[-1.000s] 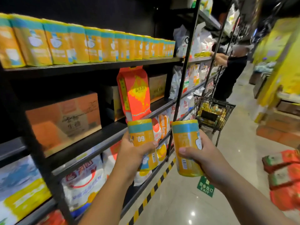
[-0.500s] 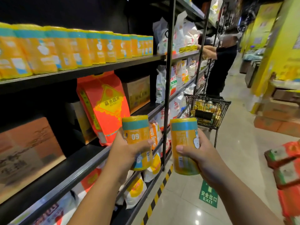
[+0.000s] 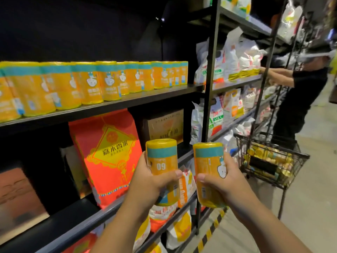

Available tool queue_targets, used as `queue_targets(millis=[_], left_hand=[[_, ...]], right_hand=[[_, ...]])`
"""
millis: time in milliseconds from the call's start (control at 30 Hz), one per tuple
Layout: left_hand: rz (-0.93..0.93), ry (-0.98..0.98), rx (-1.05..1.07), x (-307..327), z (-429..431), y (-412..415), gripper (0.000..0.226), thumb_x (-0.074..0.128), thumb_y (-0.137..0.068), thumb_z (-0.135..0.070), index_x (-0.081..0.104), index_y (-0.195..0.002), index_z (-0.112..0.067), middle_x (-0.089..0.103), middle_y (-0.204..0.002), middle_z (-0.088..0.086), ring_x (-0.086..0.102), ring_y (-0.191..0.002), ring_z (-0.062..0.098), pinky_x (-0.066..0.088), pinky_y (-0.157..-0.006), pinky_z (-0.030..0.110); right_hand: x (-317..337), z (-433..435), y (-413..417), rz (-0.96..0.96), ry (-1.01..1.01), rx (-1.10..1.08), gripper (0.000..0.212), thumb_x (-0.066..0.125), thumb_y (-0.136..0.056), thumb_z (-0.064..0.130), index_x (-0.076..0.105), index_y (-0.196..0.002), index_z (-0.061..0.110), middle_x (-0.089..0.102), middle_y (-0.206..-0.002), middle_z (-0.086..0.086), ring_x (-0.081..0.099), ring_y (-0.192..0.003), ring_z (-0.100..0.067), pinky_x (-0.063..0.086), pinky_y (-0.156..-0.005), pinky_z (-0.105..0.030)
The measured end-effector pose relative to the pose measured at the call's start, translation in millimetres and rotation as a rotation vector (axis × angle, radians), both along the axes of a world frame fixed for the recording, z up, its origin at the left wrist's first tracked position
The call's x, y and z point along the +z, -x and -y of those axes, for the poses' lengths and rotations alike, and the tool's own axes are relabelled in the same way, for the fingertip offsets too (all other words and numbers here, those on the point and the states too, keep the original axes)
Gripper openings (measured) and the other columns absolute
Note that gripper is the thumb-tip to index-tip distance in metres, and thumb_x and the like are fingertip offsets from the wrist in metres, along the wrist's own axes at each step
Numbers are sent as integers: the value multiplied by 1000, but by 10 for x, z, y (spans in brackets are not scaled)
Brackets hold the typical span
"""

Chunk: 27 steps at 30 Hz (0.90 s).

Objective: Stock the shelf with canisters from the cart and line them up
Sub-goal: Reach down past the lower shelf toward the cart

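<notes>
Shelf (image 3: 113, 106) nearer; left hand (image 3: 151, 185) grips left canister (image 3: 161, 157), right hand (image 3: 225, 183) right canister (image 3: 208, 161).

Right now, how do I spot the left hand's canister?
Find the black metal shelf lined with yellow, teal-banded cylindrical canisters. Below it, near the orange-red bag, two hands hold two more. The left hand's canister shows large white digits; the right hand's canister shows a cartoon figure.

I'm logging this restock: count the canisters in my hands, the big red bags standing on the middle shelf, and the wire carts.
Canisters: 2, left canister in left hand, right canister in right hand
Big red bag: 1
Wire cart: 1
Total: 4
</notes>
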<state>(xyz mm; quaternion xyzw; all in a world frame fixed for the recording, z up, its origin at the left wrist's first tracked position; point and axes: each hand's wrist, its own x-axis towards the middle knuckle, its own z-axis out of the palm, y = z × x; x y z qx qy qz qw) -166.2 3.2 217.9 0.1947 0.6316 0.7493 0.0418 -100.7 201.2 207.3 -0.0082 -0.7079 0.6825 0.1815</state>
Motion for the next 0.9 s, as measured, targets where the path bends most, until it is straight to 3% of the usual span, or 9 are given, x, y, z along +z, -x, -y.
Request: queue_targets(millis=[100, 200, 300, 433, 567, 700, 800, 900], left_hand=[[-26, 29, 45, 44, -158, 307, 72, 91, -52, -19, 55, -114, -9, 68, -83, 6, 69, -74, 18, 54, -63, 26], [-91, 48, 98, 157, -261, 724, 65, 86, -55, -16, 55, -112, -12, 69, -81, 1, 69, -73, 14, 54, -62, 23], [-137, 41, 154, 338, -286, 1140, 73, 90, -50, -24, 56, -114, -17, 72, -89, 0, 72, -81, 14, 56, -66, 25], [-213, 52, 174, 655, -287, 1660, 74, 92, -55, -29, 56, -119, -22, 73, -97, -1, 73, -91, 17, 60, -76, 33], [-317, 44, 177, 1010, -287, 2084, 82, 98, -54, -30, 56, -125, -23, 74, -103, -5, 72, -96, 13, 58, -74, 26], [-411, 12, 195, 1277, -259, 2315, 84, 91, -52, -37, 57, -127, -19, 74, -110, -1, 72, -101, 17, 60, -80, 31], [-458, 59, 305, 1459, -262, 2411, 80, 97, -56, -30, 56, -124, -23, 73, -111, -4, 72, -101, 15, 61, -85, 37], [-558, 133, 472, 1581, -312, 2520, 73, 94, -64, -28, 52, -124, -26, 70, -110, -8, 70, -101, 8, 61, -87, 35]], right_hand=[[45, -186, 372, -28, 1, 24, 75, 87, -52, 46, 57, -119, 34, 72, -100, -2, 72, -93, -22, 59, -75, -35], [146, -313, 807, -65, -18, 64, 75, 86, -52, 48, 56, -119, 35, 72, -99, 0, 72, -92, -20, 58, -73, -31], [305, -376, 1218, -111, -58, 88, 73, 84, -53, 47, 55, -119, 35, 72, -99, 3, 72, -91, -16, 57, -72, -26], [570, -392, 1766, -184, -77, 99, 72, 85, -55, 46, 57, -119, 33, 72, -100, 0, 71, -93, -19, 57, -76, -31], [832, -400, 2313, -282, -88, 113, 75, 86, -54, 44, 56, -122, 31, 72, -100, 1, 71, -94, -20, 59, -77, -37], [1071, -361, 2743, -391, -62, 167, 80, 85, -56, 41, 53, -128, 27, 73, -109, 2, 71, -100, -17, 58, -77, -32], [1246, -345, 3017, -458, -38, 213, 69, 86, -64, 32, 54, -125, 27, 73, -112, 5, 72, -103, -15, 57, -79, -30], [1393, -383, 3285, -499, -73, 264, 56, 80, -73, 26, 54, -122, 29, 73, -115, 4, 71, -106, -17, 58, -87, -40]])
